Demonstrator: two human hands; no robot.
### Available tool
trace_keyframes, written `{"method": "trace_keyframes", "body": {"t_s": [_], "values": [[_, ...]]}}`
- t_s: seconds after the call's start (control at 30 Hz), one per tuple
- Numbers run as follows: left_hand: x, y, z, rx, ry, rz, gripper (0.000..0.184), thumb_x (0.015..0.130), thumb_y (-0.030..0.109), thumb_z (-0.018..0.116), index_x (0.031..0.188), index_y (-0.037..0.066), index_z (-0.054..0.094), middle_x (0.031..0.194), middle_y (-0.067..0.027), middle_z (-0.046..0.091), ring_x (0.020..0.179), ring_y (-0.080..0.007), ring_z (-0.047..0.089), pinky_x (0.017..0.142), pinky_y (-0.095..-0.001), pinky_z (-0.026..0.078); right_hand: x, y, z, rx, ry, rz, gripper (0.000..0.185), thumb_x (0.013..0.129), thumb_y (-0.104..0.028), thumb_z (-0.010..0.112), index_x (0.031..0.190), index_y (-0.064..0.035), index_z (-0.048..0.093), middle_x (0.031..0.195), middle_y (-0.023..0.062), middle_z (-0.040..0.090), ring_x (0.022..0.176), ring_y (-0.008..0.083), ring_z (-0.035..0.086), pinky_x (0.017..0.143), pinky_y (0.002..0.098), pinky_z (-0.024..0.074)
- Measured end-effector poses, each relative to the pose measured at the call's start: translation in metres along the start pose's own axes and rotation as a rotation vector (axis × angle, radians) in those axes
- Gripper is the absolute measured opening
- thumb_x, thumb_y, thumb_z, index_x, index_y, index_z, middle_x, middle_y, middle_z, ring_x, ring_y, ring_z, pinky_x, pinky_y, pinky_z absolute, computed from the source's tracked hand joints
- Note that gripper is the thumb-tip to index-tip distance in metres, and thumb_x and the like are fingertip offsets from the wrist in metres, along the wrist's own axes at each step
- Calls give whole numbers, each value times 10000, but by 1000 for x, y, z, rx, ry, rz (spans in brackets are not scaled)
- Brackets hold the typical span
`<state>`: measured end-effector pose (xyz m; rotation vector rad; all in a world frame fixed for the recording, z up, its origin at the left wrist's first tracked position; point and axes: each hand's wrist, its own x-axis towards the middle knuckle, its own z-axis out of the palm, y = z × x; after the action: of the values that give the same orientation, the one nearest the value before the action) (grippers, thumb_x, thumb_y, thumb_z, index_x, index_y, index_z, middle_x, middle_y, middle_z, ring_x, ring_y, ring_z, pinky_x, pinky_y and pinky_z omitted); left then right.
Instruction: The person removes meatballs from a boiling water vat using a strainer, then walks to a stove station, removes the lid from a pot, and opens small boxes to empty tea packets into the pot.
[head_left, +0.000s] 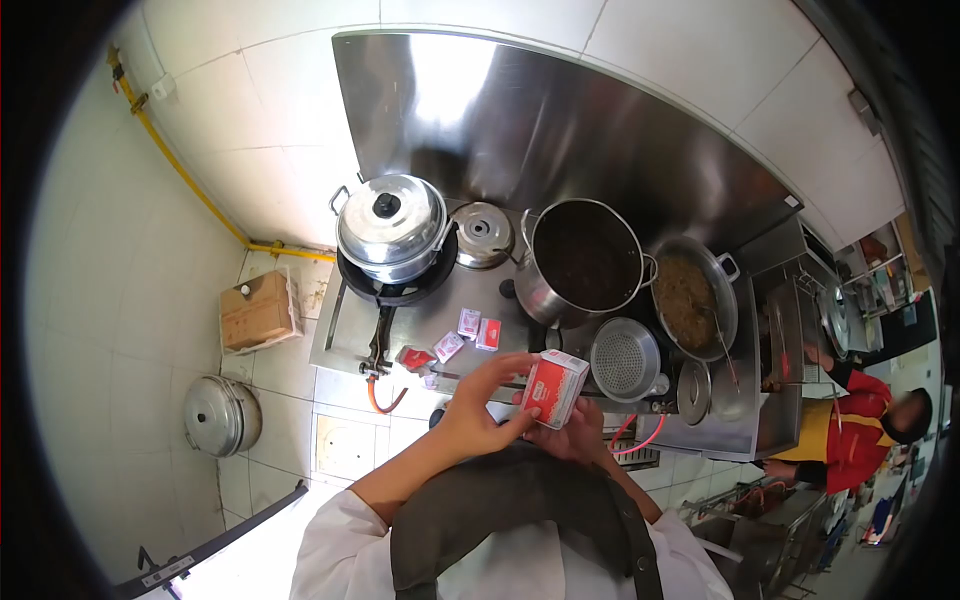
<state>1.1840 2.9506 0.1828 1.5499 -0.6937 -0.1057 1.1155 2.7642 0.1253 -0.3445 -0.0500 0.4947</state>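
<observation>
My left hand [490, 405] grips a small red-and-white box [553, 388] from its left side, with the thumb on its front and fingers at its upper edge. Under the box's lower right, my right hand [572, 432] is closed around it, its fingers partly hidden. Left of the hands, on the steel counter [415, 330], lie a white-and-pink packet [469, 322], a red-and-white packet [489, 335] and another pale packet [449, 347]. A crumpled red wrapper [416, 358] is by the counter's front edge.
A lidded pot [392, 225] sits in a black pan at left. Behind the hands stand a tall pot [585, 262] of dark liquid, a perforated strainer [625, 360] and a pan of brown food [687, 305]. A person in red [862, 425] is at right. A cardboard box [258, 312] lies left.
</observation>
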Motion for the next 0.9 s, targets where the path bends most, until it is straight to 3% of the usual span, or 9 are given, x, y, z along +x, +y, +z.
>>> {"method": "trace_keyframes", "body": {"t_s": [0.13,0.27,0.37,0.47,0.67,0.83,0.9], "values": [[7,11,-8,316,-15,130,423,709,161,718,1106,71,601,1165,-160,560,1032,-328,572,871,-398,450,0,3,-3,32,-5,9,674,867,-467,516,1373,-54,349,1293,175,472,1097,281,549,924,420,472],[13,16,-14,473,4,194,355,699,182,697,1028,76,616,1157,-163,560,1012,-353,559,852,-429,443,-1,7,-9,70,-7,12,654,864,-487,508,1336,-49,389,1182,158,531,962,273,587,854,404,488],[14,15,-17,523,8,257,331,685,185,686,986,71,609,1135,-157,571,991,-354,555,846,-445,433,0,8,5,-52,155,26,738,831,-598,496,1317,-56,377,1072,130,534,775,208,548,696,343,485],[12,8,-18,497,0,296,300,675,169,674,947,66,599,1115,-148,580,985,-349,552,844,-450,427,2,9,-4,17,-79,51,670,848,-525,516,1296,-37,416,1097,162,549,885,251,591,753,390,486],[2,6,-14,433,-20,268,227,689,105,640,902,48,584,1074,-119,577,986,-326,540,847,-440,415,-1,16,4,-78,-31,64,684,848,-542,494,1290,-28,405,1074,175,544,809,238,580,685,377,468],[2,1,-25,486,-159,337,179,739,60,604,910,23,569,1020,-117,549,985,-313,517,877,-414,403,-3,20,-1,-104,-17,81,680,870,-554,429,1292,-21,401,1065,188,547,783,238,569,669,369,458],[-4,-7,-25,244,-194,244,171,785,73,593,943,14,566,1053,-120,536,1002,-321,508,879,-405,404,-3,21,-2,-106,-19,100,688,872,-563,416,1290,-17,403,1059,193,550,766,239,567,662,364,455]]}}
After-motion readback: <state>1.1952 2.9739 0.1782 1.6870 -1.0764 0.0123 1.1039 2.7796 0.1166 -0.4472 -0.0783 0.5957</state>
